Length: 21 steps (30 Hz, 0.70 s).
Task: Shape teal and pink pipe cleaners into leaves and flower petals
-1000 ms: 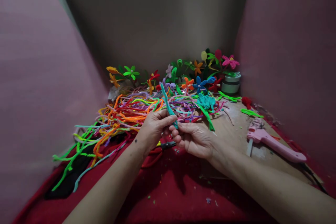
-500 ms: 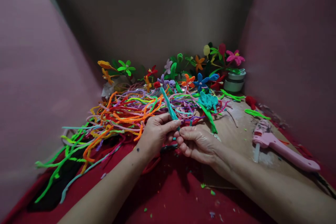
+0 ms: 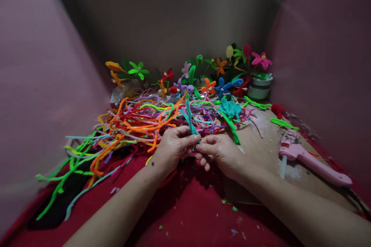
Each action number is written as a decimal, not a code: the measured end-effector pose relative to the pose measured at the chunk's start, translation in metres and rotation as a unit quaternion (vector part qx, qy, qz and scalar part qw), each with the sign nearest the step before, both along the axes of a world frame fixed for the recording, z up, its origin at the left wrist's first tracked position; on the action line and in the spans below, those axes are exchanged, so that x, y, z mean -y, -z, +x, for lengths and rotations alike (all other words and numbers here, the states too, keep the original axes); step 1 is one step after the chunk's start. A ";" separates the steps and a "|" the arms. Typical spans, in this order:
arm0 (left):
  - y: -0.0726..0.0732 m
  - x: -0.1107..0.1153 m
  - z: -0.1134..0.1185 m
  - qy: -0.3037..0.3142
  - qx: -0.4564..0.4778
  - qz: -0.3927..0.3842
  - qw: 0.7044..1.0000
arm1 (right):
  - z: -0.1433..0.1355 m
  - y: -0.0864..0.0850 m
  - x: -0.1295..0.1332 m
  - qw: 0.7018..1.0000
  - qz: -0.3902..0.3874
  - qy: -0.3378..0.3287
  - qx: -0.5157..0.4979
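A teal fuzzy stem piece [image 3: 189, 117] stands up from the fingers of my left hand [image 3: 176, 144], which is closed in a pinch on its lower end. Touching that same lower end, my right hand [image 3: 216, 148] has its thumb and forefinger pinched together, with the other fingers curled below. The very bottom of the piece is mostly hidden by the fingertips. Behind my hands lies a tangled heap of coloured fuzzy stems [image 3: 142, 123]. A teal ruffled bundle [image 3: 230, 109] rests beyond my right hand.
A pink glue gun [image 3: 313, 164] lies on brown cardboard [image 3: 255, 154] at the right. Fuzzy flowers and a pale jar [image 3: 259, 88] line the back. Red cloth [image 3: 185, 216] with small scraps spreads in front, between pink side walls.
The teal piece has turned more upright, and a second strand shows beside it. My right hand has rolled, its back now facing up more, with the fingers still pinched at the lower end.
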<state>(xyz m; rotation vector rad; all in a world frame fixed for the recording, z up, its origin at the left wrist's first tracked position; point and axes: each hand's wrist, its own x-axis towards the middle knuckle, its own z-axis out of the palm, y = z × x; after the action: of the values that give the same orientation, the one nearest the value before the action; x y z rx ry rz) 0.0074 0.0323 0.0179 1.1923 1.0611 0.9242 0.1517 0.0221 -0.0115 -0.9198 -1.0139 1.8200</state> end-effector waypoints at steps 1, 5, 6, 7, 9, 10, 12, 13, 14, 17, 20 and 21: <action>0.000 0.001 0.001 -0.006 -0.004 0.009 1.000 | -0.001 0.000 0.001 1.000 0.001 0.007 0.023; -0.003 0.001 0.004 -0.046 -0.003 0.043 0.998 | -0.001 -0.004 0.005 0.997 0.010 0.020 0.079; -0.004 0.000 0.005 -0.052 -0.001 0.052 0.997 | -0.001 -0.004 0.005 0.996 0.012 0.017 0.086; -0.005 0.000 0.005 -0.054 -0.001 0.061 0.997 | -0.001 -0.005 0.005 0.996 0.013 0.013 0.087; -0.004 -0.002 0.004 -0.052 0.001 0.072 0.996 | -0.001 -0.005 0.005 0.997 0.021 0.010 0.072; -0.003 -0.003 0.004 -0.047 0.005 0.069 0.996 | -0.001 -0.004 0.004 0.998 0.028 0.014 0.059; 0.001 -0.003 0.003 -0.014 0.022 0.046 0.999 | -0.001 -0.002 0.003 0.998 0.043 0.022 0.033; 0.003 -0.003 0.002 0.007 0.033 0.031 0.999 | -0.001 -0.001 0.003 0.998 0.047 0.024 0.022; 0.004 -0.003 0.002 0.027 0.043 0.017 0.999 | -0.001 0.001 0.002 0.999 0.043 0.024 0.010; 0.006 -0.004 -0.002 0.060 0.055 -0.016 0.997 | -0.001 0.005 0.001 0.999 -0.010 0.003 -0.043; 0.001 -0.005 -0.006 0.093 0.053 -0.036 0.994 | 0.000 0.006 -0.001 0.989 -0.085 -0.046 -0.110; -0.002 -0.005 -0.007 0.105 0.049 -0.036 0.993 | 0.001 0.006 -0.001 0.984 -0.104 -0.061 -0.127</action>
<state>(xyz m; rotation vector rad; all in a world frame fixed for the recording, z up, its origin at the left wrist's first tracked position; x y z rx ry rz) 0.0006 0.0368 0.0202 1.1619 0.8658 0.7666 0.1522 0.0231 -0.0177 -0.7344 -0.7443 2.1159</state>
